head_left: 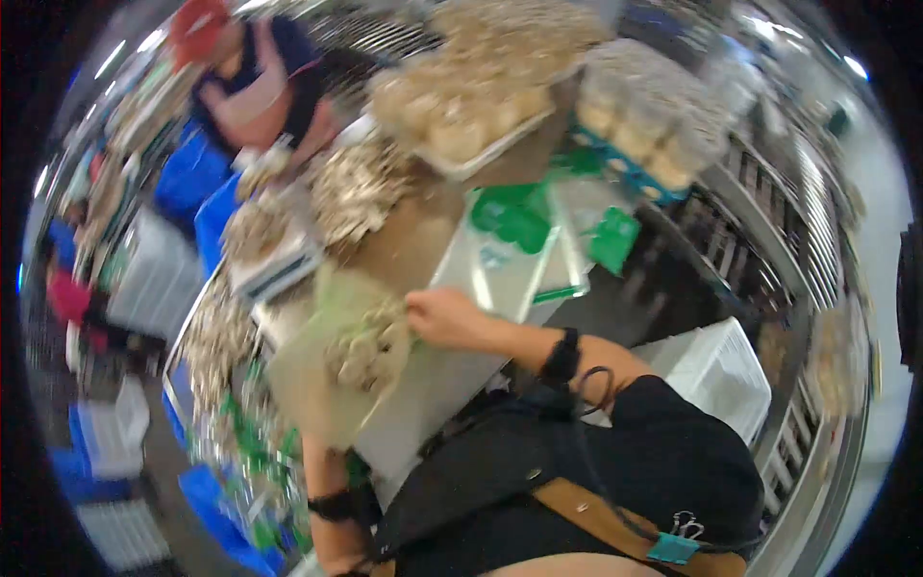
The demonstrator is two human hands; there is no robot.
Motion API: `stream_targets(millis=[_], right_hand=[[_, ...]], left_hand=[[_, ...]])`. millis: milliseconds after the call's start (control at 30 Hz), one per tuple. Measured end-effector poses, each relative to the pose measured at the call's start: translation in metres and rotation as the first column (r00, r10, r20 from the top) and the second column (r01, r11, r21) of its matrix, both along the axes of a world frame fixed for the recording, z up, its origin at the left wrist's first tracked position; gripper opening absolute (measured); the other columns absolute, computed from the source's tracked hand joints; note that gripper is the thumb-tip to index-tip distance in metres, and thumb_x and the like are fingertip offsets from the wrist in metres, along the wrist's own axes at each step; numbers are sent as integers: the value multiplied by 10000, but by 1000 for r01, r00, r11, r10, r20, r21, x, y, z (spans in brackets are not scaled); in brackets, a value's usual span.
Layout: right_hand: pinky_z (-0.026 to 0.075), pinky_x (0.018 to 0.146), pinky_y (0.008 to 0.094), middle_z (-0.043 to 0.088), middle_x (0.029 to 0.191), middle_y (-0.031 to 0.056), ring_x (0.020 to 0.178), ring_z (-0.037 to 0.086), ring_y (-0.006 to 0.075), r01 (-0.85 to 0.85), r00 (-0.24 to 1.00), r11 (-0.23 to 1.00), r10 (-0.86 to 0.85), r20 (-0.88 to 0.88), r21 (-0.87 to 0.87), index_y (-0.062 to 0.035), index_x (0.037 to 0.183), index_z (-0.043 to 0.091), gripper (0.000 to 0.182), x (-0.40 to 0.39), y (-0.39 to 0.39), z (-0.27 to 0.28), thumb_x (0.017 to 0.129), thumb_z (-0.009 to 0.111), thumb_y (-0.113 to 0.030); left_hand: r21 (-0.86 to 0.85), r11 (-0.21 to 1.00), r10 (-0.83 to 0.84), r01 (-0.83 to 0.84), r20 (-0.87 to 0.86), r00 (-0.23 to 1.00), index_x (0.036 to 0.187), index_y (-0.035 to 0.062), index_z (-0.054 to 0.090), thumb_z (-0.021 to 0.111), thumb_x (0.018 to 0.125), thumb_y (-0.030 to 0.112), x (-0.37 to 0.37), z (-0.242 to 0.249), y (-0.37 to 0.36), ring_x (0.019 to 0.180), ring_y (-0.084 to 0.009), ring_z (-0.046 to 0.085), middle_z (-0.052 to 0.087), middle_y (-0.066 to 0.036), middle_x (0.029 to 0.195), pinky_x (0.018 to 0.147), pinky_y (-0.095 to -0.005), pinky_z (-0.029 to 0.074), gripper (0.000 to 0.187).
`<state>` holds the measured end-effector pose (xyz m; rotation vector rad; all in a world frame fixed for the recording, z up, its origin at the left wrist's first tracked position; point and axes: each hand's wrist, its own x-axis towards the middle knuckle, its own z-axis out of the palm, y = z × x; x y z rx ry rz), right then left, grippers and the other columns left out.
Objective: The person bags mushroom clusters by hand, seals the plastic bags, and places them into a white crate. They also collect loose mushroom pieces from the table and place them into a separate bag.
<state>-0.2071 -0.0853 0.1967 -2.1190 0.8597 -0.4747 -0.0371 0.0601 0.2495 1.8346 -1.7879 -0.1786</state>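
Note:
A thin, pale yellowish-green plastic bag (pixel 332 298) hangs over the near side of the table, blurred, with a cluster of mushrooms (pixel 363 361) showing in it. My right hand (pixel 444 317) is closed at the bag's right edge, fingers curled in. At the bag's lower left is my left hand (pixel 310 409), smeared by motion, its fingers hidden against the bag. Beyond the bag lies a loose heap of mushrooms (pixel 356 188). Flat packing bags with green print (pixel 510 216) are stacked right of it.
A scale-like box (pixel 279 274) bearing mushrooms stands left. Trays of packed mushrooms (pixel 471 115) and a teal crate (pixel 630 163) fill the back. A white basket (pixel 716 375) is at my right, a bin of plastic waste (pixel 250 462) at left. A co-worker (pixel 255 91) stands across the table.

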Motion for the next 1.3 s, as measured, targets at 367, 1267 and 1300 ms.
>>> stream_targets(millis=[367, 1267, 1300], right_hand=[[444, 588, 414, 586, 732, 193, 655, 577, 340, -296, 954, 955, 296, -47, 8, -16, 787, 599, 224, 22, -23, -4, 791, 549, -234], [365, 932, 397, 597, 986, 138, 992, 554, 300, -635, 732, 160, 438, -522, -756, -56, 994, 589, 416, 16, 59, -7, 708, 695, -338], [365, 932, 397, 597, 986, 138, 992, 554, 300, -628, 744, 167, 417, -523, -760, -56, 994, 589, 416, 23, 57, -2, 708, 695, -338]], left_hand=[[346, 848, 483, -402, -816, 317, 1195, 17, 502, 502, 786, 39, 41, -58, 25, 452, -54, 393, 488, 8, 558, 417, -207, 304, 410], [33, 998, 62, -52, -561, 826, 1436, 54, 71, 749, 681, 381, -42, -190, 120, 1344, -338, 211, 208, -221, 1446, 1080, -397, 236, 1067], [88, 987, 160, -136, -388, 908, 1436, 71, 108, 810, 573, 393, -50, -201, 111, 1326, -375, 235, 223, -234, 1436, 1061, -469, 252, 1158]])
